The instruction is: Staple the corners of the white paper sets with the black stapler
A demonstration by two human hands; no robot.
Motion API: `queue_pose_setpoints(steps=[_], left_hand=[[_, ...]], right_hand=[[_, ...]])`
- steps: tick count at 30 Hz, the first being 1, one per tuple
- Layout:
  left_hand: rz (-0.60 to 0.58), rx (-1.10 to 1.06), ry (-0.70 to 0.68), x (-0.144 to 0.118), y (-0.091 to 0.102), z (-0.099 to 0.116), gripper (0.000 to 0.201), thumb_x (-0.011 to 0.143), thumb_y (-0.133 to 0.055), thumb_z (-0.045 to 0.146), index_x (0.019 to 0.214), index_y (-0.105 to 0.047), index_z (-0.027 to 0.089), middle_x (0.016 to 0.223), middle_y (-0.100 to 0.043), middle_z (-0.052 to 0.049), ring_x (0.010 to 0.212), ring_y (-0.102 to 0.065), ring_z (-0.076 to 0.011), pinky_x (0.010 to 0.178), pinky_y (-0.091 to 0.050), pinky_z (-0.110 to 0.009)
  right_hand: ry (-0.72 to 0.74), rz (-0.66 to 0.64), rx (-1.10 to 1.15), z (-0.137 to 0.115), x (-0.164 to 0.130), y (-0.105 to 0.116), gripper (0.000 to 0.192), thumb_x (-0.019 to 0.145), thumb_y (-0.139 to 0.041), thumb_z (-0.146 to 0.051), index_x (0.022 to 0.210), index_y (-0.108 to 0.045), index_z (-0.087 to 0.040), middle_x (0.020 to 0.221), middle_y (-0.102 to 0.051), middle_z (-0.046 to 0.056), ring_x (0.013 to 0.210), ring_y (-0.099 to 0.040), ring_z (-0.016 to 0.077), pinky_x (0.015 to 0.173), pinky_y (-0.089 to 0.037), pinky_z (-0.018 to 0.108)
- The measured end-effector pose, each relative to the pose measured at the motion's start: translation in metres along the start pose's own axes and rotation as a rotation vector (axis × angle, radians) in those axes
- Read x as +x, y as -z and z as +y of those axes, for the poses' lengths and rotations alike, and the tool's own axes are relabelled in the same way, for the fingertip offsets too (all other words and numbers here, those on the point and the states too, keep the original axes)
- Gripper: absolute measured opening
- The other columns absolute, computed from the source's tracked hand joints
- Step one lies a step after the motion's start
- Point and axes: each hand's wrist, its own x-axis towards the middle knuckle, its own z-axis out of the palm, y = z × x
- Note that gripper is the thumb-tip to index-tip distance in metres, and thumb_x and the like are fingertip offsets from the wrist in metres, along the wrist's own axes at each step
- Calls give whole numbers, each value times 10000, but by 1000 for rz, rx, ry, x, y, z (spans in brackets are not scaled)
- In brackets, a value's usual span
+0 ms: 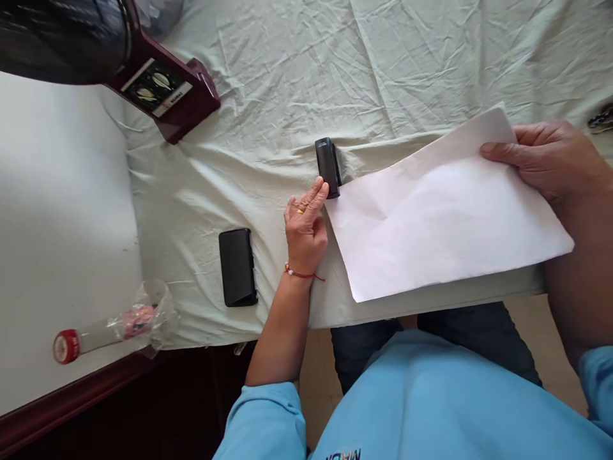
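A black stapler [327,167] lies on the cloth with its near end over the left corner of a stack of white paper [445,217]. My left hand [306,223] rests two outstretched fingers on that near end; the fingers do not wrap round it, and the thumb is partly hidden. At the paper's far right edge, my right hand [550,160] grips the sheets, thumb on top and the other fingers underneath, out of sight. The paper slants slightly upward toward the right hand. Whether a staple is in the corner cannot be seen.
A black phone [237,267] lies left of my left forearm. Further left, a clear bottle with a red cap [103,335] lies on its side. A maroon appliance [167,92] stands at upper left. Wrinkled pale green cloth [268,76] covers the table, whose front edge is near my lap.
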Motion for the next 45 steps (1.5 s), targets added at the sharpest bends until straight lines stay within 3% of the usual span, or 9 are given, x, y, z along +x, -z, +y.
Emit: queue_pose_setpoints(steps=[3, 8, 12, 18, 21, 25, 34, 41, 45], left_hand=[[36, -253, 47, -2, 1, -10, 507, 1082, -605, 284, 1579, -666, 361, 1631, -705, -50, 1513, -669, -249, 1319, -481, -450], [173, -422, 252, -3, 4, -12, 584, 1049, -705, 557, 1586, -599, 356, 1414, -791, -69, 1162, -783, -198, 1108, -611, -375], [284, -632, 440, 3, 10, 4, 512, 1006, -699, 689, 1331, -730, 294, 1192, -817, -55, 881, -740, -136, 804, -611, -279], [203, -876, 507, 6, 12, 16, 716, 984, -465, 908, 1128, -758, 271, 905, -760, -57, 820, -730, -192, 662, -551, -325], [162, -824, 507, 5, 11, 16, 580, 875, -767, 816, 1037, -782, 259, 726, -637, 10, 555, -504, -107, 492, -369, -273], [95, -698, 510, 4, 14, 19, 498, 802, -965, 581, 715, -654, 202, 617, -483, 52, 528, -342, -63, 489, -269, -254], [285, -544, 497, 6, 19, 12, 691, 860, -873, 673, 569, -476, 188, 578, -309, 59, 560, -249, -70, 497, -213, -264], [164, -676, 500, 7, 18, 12, 496, 744, -994, 611, 825, -705, 216, 698, -597, 38, 579, -441, -73, 537, -371, -228], [194, -621, 529, 7, 18, 11, 582, 763, -983, 603, 664, -581, 193, 595, -454, 63, 548, -350, -57, 504, -286, -224]], right_hand=[[-4, -194, -9, 6, 0, 2, 612, 734, -791, -565, 1197, -676, -181, 943, -685, 104, 601, -665, 183, 519, -548, 294], [-8, -433, 17, 10, -8, -8, 672, 645, -816, -663, 1109, -688, -195, 868, -680, 66, 611, -670, 182, 551, -579, 305], [126, -263, 167, 2, -16, -19, 524, 665, -842, -584, 992, -707, -198, 902, -683, 41, 651, -677, 161, 562, -578, 282], [356, -44, 276, 7, -4, -21, 415, 799, -780, -503, 1112, -710, -240, 1120, -678, 8, 980, -703, 155, 907, -570, 325], [424, -20, 294, 11, 1, -24, 406, 818, -761, -513, 1105, -706, -231, 1201, -656, 33, 1090, -681, 196, 968, -543, 362], [430, -43, 309, 11, 1, -29, 390, 828, -753, -504, 1104, -706, -232, 1187, -660, 33, 1087, -681, 196, 988, -533, 376], [406, -196, 200, 13, -2, -30, 490, 791, -770, -534, 1146, -690, -205, 1145, -654, 32, 983, -679, 173, 913, -569, 337], [423, -95, 224, 16, 4, -30, 390, 826, -761, -457, 1097, -701, -183, 1115, -657, 36, 900, -660, 111, 890, -551, 291], [408, -112, 254, 12, 3, -31, 432, 818, -770, -446, 1160, -690, -195, 1149, -653, 35, 946, -671, 125, 898, -557, 298]])
